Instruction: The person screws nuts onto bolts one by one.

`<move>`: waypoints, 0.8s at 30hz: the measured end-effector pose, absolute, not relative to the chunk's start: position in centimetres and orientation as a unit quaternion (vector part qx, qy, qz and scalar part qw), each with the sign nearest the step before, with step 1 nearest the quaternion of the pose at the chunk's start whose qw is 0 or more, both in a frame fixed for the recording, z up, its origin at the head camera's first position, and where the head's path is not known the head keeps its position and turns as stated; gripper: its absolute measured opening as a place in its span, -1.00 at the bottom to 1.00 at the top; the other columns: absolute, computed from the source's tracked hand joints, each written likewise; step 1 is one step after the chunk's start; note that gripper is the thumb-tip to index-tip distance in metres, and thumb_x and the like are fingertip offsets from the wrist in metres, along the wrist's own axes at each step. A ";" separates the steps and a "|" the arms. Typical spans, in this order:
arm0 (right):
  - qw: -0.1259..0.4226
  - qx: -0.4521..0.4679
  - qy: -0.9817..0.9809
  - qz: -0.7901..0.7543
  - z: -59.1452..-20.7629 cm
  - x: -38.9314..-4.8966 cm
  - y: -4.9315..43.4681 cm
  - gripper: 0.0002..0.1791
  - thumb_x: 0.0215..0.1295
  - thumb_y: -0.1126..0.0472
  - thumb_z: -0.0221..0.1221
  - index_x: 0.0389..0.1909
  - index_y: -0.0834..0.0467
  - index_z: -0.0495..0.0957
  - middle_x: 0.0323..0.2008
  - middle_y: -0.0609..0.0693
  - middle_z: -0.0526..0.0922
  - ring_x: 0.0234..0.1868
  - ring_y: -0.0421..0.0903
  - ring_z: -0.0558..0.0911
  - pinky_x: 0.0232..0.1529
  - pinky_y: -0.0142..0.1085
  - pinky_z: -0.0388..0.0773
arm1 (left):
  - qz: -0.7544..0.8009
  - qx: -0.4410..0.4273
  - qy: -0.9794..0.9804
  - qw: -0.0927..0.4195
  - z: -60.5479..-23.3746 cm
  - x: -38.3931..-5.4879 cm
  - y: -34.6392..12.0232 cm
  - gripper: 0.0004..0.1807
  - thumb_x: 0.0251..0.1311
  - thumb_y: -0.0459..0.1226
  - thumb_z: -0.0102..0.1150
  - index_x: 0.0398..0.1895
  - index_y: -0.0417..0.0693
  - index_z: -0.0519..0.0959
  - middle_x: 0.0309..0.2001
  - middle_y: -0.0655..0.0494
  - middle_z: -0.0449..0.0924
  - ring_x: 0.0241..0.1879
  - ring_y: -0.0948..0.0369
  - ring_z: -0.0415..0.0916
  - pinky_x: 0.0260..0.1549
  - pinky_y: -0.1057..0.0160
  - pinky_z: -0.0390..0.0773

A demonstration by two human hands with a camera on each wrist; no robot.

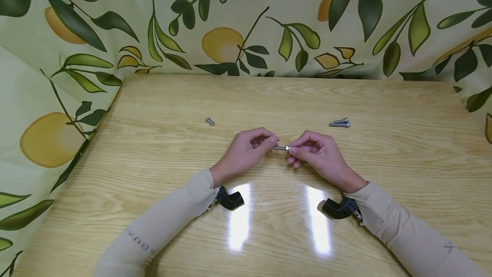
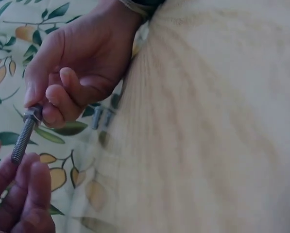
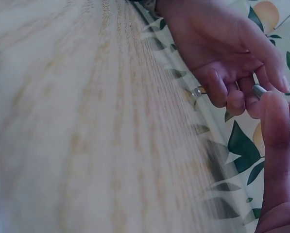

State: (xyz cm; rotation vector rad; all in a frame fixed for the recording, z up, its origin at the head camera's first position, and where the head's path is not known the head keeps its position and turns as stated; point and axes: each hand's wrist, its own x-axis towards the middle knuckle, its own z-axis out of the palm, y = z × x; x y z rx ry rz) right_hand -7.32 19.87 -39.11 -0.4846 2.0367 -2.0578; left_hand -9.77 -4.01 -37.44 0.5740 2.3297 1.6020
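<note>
Between the two hands, a metal bolt lies roughly crosswise in the head view. A hex nut sits on it at its head end, right by the right thumb. The right hand pinches that end with thumb and fingers. At the threaded end, the left hand holds the tip with curled fingers. In the left wrist view the bare thread runs from the nut down to the left fingertips. The right wrist view shows the bolt's tip by the left fingers, the rest mostly hidden by the right index finger.
Two loose nuts lie on the wooden table beyond the left hand. Two more bolts lie side by side beyond the right hand. A leaf-patterned cloth hangs behind the table and along its left side.
</note>
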 end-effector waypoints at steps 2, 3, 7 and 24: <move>0.102 -0.162 0.689 -0.699 -39.1 -7.3 19.9 -0.93 0.42 0.38 0.25 -0.19 0.34 0.59 -0.29 0.13 0.81 -0.33 -0.20 0.80 -0.35 -0.30 0.75 | 0.540 0.198 0.808 0.126 -37.3 -9.9 -4.2 -0.72 0.49 -0.09 0.17 -0.04 -0.07 0.72 -0.24 0.04 0.75 -0.31 0.22 0.63 -0.32 0.36 0.60; 0.102 -0.161 0.687 -0.701 -39.1 -7.3 19.9 -0.93 0.42 0.38 0.25 -0.19 0.34 0.59 -0.29 0.13 0.80 -0.33 -0.20 0.80 -0.35 -0.30 0.75 | 0.535 0.199 0.811 0.125 -37.1 -10.0 -4.3 -0.73 0.48 -0.09 0.18 -0.04 -0.06 0.72 -0.22 0.06 0.76 -0.28 0.24 0.63 -0.28 0.36 0.62; 0.102 -0.157 0.687 -0.702 -39.1 -7.4 19.8 -0.92 0.42 0.38 0.25 -0.19 0.34 0.59 -0.28 0.13 0.79 -0.34 -0.20 0.79 -0.33 -0.30 0.75 | 0.525 0.196 0.819 0.124 -37.0 -10.0 -5.1 -0.79 0.43 -0.12 0.25 -0.08 -0.02 0.73 -0.18 0.15 0.77 -0.25 0.28 0.64 -0.25 0.37 0.63; 0.116 -0.145 0.715 -0.674 -39.1 -7.2 19.7 -0.89 0.44 0.35 0.25 -0.16 0.35 0.58 -0.26 0.13 0.82 -0.32 -0.17 0.81 -0.31 -0.24 0.77 | 0.512 0.217 0.822 0.122 -37.2 -9.8 -6.0 -0.91 0.27 -0.25 0.41 -0.20 0.00 0.77 -0.21 0.09 0.81 -0.28 0.32 0.65 -0.31 0.41 0.63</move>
